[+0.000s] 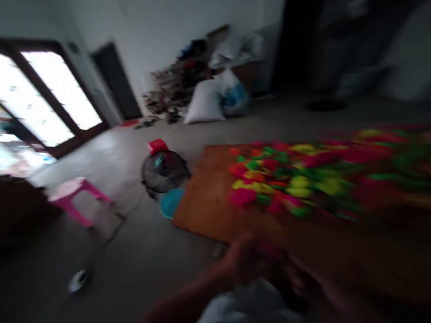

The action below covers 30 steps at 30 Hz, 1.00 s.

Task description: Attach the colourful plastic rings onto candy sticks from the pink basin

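Motion blur smears both of my hands, which are close together at the near edge of an orange-brown tabletop. My left hand reaches in from the lower left. Just to its right is my right hand, dark and indistinct. A small pinkish patch shows between them, too blurred to name. Whether the fingers are closed on anything cannot be made out. Beyond the hands, a heap of small bright pieces in pink, green, yellow and orange spreads across the table to the right; their kind is unclear.
A pink plastic stool stands on the floor to the left. Beside the table's far left corner are a round fan and a blue basin. A white sack and a cluttered pile sit by the back wall.
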Tool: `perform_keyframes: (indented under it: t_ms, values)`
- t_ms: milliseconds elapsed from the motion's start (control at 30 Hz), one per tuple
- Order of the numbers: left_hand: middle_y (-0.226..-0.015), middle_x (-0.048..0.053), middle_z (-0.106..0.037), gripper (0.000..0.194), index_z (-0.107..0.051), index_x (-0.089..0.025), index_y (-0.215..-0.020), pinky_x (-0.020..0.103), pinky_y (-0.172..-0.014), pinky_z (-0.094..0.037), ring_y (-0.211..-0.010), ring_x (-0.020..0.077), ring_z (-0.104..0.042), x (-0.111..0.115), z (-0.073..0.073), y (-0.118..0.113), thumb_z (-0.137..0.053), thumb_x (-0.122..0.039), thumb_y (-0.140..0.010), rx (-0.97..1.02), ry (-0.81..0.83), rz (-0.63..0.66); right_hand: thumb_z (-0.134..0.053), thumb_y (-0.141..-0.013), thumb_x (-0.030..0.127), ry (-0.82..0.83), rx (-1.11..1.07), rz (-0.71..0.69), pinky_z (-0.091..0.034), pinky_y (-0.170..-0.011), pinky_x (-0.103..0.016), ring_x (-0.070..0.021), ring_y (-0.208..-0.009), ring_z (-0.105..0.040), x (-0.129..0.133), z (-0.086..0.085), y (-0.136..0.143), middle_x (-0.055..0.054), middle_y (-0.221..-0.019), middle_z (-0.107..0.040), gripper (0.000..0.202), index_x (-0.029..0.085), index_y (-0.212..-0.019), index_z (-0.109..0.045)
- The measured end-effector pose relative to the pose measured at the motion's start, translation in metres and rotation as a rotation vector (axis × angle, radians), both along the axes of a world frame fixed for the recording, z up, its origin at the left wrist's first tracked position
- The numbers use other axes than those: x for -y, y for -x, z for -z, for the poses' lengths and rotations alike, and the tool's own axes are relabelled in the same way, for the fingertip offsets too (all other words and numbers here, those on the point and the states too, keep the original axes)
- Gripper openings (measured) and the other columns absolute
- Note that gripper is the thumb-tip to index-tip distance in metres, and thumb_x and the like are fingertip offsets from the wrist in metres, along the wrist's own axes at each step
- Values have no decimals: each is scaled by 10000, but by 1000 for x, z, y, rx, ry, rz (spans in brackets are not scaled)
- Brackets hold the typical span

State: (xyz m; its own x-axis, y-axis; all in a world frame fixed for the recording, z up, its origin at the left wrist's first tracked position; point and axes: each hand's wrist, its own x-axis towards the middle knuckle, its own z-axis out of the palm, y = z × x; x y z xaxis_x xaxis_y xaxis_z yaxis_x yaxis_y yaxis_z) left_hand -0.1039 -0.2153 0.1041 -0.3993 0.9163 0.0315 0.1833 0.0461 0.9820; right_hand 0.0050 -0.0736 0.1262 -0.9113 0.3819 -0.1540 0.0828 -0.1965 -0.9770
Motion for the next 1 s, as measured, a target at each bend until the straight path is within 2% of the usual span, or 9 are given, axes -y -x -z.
perform_keyframes:
  t_ms: [33,67,100,200,333,433,600,767,1000]
  values:
    - [-1097,162,-715,563,-639,-164,-1249,336,-874,-552,-964,222,-682,-5,7,-2,-538,-659,-1002,64,-64,-33,-767,-816,623,44,54,56,-563,-490,-360,-224,-576,-656,-9,4,-7,-55,-705,-661,329,297,-858,-780]
    - [-1012,114,-712,567,-655,-175,-1164,305,-804,-542,-868,191,-653,-9,14,-2,-695,-677,-905,140,-139,-196,-847,-739,586,192,69,123,-570,-508,-340,-206,-590,-658,-17,8,-13,-49,-732,-684,341,275,-865,-785]
    - [-973,77,-700,555,-657,-181,-1125,273,-758,-521,-818,161,-621,-13,20,0,-790,-641,-845,214,-169,-256,-904,-692,523,313,57,167,-600,-575,-325,-199,-669,-688,-25,9,-18,-44,-809,-721,360,261,-911,-791]
    - [-996,47,-697,476,-679,-177,-1081,236,-750,-496,-819,128,-594,-26,27,10,-898,-484,-791,351,-188,-175,-952,-662,384,419,-13,246,-623,-702,-276,-162,-789,-708,-36,5,-28,-14,-870,-736,400,231,-999,-800]
    - [-1016,38,-711,421,-692,-183,-1061,232,-752,-505,-811,115,-610,-41,18,10,-930,-376,-771,474,-210,-15,-928,-730,372,332,-96,306,-621,-772,-280,-153,-837,-715,-30,-4,-37,-8,-906,-748,354,231,-1026,-796]
    - [-989,34,-724,433,-679,-184,-1085,243,-753,-526,-796,117,-640,-51,16,6,-933,-339,-769,586,-205,98,-898,-790,435,183,-103,370,-617,-811,-299,-169,-867,-735,-25,2,-46,-29,-979,-777,362,235,-1072,-790]
    - [-1007,45,-739,469,-649,-181,-1097,271,-763,-553,-840,151,-687,-65,25,6,-938,-340,-763,693,-148,214,-792,-899,510,-105,-19,441,-615,-860,-333,-211,-939,-763,-25,9,-58,-61,-1078,-797,371,242,-1155,-774]
    - [-933,30,-722,460,-655,-172,-1115,257,-727,-543,-795,142,-677,-83,36,6,-913,-383,-798,664,-83,282,-680,-972,528,-337,92,436,-610,-748,-321,-213,-870,-752,-33,12,-66,-68,-1091,-796,366,260,-1210,-758]
    - [-954,29,-734,452,-694,-172,-1174,283,-806,-553,-817,144,-669,-107,42,7,-887,-381,-823,505,-89,309,-675,-972,544,-293,126,416,-557,-664,-304,-186,-708,-685,-59,29,-71,-39,-868,-762,390,231,-1192,-749]
